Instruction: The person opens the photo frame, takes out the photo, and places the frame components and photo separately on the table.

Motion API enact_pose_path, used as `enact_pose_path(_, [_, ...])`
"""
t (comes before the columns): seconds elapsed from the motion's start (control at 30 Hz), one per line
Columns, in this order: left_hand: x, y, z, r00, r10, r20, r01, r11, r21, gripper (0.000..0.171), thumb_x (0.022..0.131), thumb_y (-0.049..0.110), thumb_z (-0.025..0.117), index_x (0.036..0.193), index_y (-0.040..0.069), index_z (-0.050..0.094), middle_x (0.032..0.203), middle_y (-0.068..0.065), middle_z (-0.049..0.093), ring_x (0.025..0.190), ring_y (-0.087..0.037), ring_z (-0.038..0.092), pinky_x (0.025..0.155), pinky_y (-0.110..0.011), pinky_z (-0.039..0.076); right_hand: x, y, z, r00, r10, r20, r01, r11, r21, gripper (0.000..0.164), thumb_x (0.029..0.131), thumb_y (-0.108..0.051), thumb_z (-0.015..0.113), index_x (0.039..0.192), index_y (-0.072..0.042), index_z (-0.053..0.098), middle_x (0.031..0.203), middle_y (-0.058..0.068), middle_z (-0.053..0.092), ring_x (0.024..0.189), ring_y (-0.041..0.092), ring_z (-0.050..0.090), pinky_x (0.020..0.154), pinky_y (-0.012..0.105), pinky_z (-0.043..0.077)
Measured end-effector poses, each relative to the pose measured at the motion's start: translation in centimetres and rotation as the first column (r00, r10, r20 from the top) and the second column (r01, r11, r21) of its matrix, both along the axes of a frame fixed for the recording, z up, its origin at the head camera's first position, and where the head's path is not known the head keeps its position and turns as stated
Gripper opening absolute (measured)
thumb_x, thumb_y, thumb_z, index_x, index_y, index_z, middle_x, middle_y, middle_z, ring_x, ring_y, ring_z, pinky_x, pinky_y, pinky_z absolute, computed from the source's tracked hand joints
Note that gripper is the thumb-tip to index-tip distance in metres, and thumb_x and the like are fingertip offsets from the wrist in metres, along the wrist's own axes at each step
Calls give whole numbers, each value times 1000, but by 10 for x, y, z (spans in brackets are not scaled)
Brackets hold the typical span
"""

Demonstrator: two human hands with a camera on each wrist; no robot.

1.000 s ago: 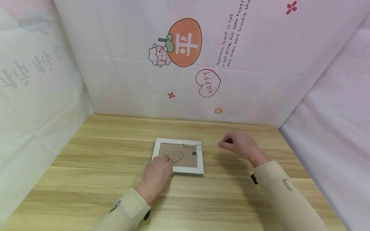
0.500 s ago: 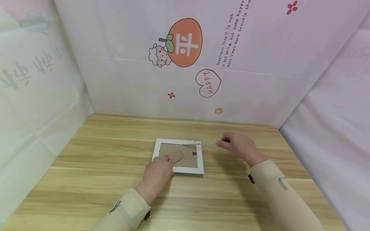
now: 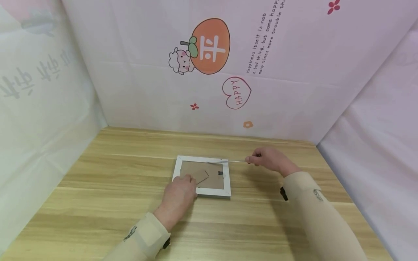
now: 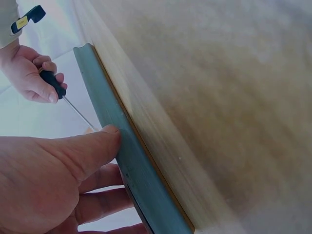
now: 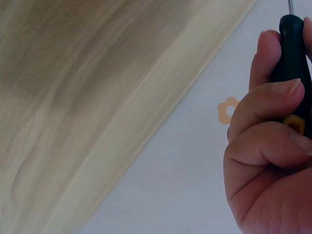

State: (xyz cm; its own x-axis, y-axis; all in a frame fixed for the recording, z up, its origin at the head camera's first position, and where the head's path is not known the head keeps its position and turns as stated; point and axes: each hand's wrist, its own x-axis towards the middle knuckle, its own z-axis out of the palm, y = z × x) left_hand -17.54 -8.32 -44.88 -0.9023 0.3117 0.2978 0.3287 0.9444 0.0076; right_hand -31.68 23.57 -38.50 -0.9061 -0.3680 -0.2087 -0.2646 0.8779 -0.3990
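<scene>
A white picture frame lies face down on the table, its brown backing board upward. My left hand grips the frame's near left part, the thumb against its blue-grey side and the fingers over the back. To the right, my right hand holds a screwdriver with a dark green handle, fingers curled round it. Its thin metal shaft reaches left across the frame's border, nearly flat, with the tip at the upper inner edge of the backing.
The wood-grain table extends around the frame on all sides. Printed white cloth hangs at the back, left and right. A small dark hanger tab sits at the backing's right edge.
The right hand has shifted slightly and turned about the screwdriver handle, and the shaft has risen a little toward the upper border. The left hand and the frame have stayed in place.
</scene>
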Motion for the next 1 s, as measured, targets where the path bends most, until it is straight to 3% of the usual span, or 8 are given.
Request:
enact_pose_path(0.2, [1,1,2,1000,-1,6,1,1000,1,36,81,34,76,100,4,70,91,-6,65,64,-23,54,46,-33,49,-2,1,-1,1000,11,14,-10,1000,-10,49,90,-60,56,93,-13,70,95,5,68,83,23,56,67,38,44])
enact_pose_path(0.4, [2,0,3,1000,-8,9,8,1000,11,37,82,33,76,102,3,69,93,-7,66,64,-23,54,47,-33,50,11,2,-9,998,52,-45,-52,999,4,46,93,-55,55,85,-12,66,73,2,55,65,17,46,58,34,39])
enact_pose_path(0.57, [3,0,4,1000,-9,15,9,1000,1,39,82,34,75,104,3,69,95,-8,67,65,-22,55,48,-32,50,24,4,-12,993,107,-40,-108,994,-7,33,96,-44,57,97,-13,67,81,2,60,70,16,49,63,35,42])
enact_pose_path(0.77, [4,1,5,1000,-23,-2,23,1000,6,39,81,33,76,103,2,69,95,-9,68,64,-23,55,48,-32,50,39,9,-7,990,128,-61,-127,992,28,19,95,-35,61,96,-18,68,86,-4,62,75,15,51,71,37,44])
enact_pose_path(1.0, [6,2,5,999,-21,31,20,999,41,39,82,30,76,106,1,68,101,-11,68,68,-25,56,51,-35,52,49,22,-4,993,79,-93,-80,997,-10,26,94,-40,60,96,-16,70,84,-4,64,73,15,51,67,37,44])
